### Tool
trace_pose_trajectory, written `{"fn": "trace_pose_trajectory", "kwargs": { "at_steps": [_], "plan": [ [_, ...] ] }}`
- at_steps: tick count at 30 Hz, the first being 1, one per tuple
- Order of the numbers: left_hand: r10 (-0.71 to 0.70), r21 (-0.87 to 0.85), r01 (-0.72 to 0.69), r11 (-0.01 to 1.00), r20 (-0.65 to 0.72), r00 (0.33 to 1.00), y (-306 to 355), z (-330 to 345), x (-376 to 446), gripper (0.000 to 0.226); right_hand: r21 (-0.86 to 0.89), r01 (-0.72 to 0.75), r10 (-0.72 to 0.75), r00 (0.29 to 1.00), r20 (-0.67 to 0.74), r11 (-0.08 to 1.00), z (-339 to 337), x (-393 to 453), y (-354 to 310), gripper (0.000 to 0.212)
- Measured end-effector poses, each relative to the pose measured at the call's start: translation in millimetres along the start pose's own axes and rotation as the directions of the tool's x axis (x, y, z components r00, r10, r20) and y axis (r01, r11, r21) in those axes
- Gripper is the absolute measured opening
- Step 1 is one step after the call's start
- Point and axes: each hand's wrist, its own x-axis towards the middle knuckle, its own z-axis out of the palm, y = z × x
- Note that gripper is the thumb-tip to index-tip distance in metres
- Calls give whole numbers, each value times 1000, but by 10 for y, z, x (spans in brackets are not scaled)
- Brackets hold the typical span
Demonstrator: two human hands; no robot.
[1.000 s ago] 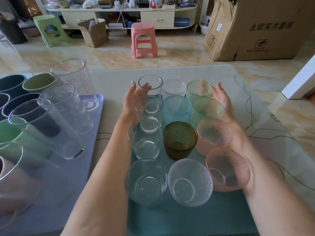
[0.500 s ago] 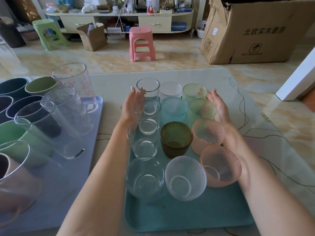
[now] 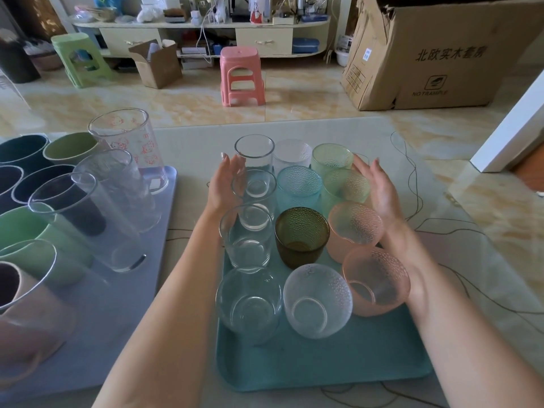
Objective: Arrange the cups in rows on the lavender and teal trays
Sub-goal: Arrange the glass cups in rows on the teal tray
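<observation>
The teal tray [image 3: 323, 369] holds three rows of cups: clear glasses [image 3: 248, 240] on the left, a blue cup [image 3: 298, 184], an olive cup [image 3: 301, 235] and a frosted cup [image 3: 318, 300] in the middle, green cups [image 3: 344, 185] and pink cups [image 3: 375, 278] on the right. My left hand [image 3: 225, 184] lies flat against the left side of the far clear glasses. My right hand [image 3: 378, 188] lies flat against the right side of the green cups. On the lavender tray [image 3: 117, 304] at the left stand tall glasses [image 3: 88, 219] and coloured mugs.
The trays rest on a glass-topped table [image 3: 471, 231] with thin cables on its right part. Beyond the table are a pink stool [image 3: 241, 75], a green stool [image 3: 78, 58], small and large cardboard boxes [image 3: 435, 51] and a low cabinet.
Both hands have slid slightly toward me along the outer rows, staying flat against the cups. The view has tilted, showing more of the tray's near edge.
</observation>
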Motion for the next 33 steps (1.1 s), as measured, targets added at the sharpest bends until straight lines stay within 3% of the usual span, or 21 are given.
{"fn": "trace_pose_trajectory", "kwargs": {
  "at_steps": [4, 7, 9, 12, 15, 20, 27, 33],
  "plan": [
    [-15, 62, 17, 998, -24, 1000, -19, -33, -142, 49, 104, -79, 76, 996, 36, 991, 11, -154, -23, 95],
    [-37, -39, 36, 999, -19, 999, -20, -11, -302, 54, 207, -135, 118, 989, 91, 969, 6, -219, -5, 72],
    [-39, -63, 38, 997, -18, 999, -22, -20, -375, 54, 234, -140, 116, 987, 114, 962, 6, -260, -5, 71],
    [-56, -77, 54, 996, -25, 998, -17, -86, -468, 55, 181, -106, 87, 990, 109, 978, 23, -342, 17, 76],
    [-50, -91, 51, 995, 10, 999, -42, -103, -569, 56, 99, -78, 69, 994, 87, 992, 23, -428, 28, 60],
    [-49, -51, 52, 997, 44, 998, -53, -64, -616, 56, 104, -116, 108, 991, 83, 988, 47, -575, 0, 41],
    [-94, -101, 98, 990, 41, 995, -51, -31, -498, 59, 145, -203, 190, 977, 101, 968, 100, -701, -5, 64],
    [-73, -49, 72, 996, -27, 997, -27, -33, -508, 57, 171, -182, 169, 982, 86, 968, 88, -719, 4, 59]
  ]
}}
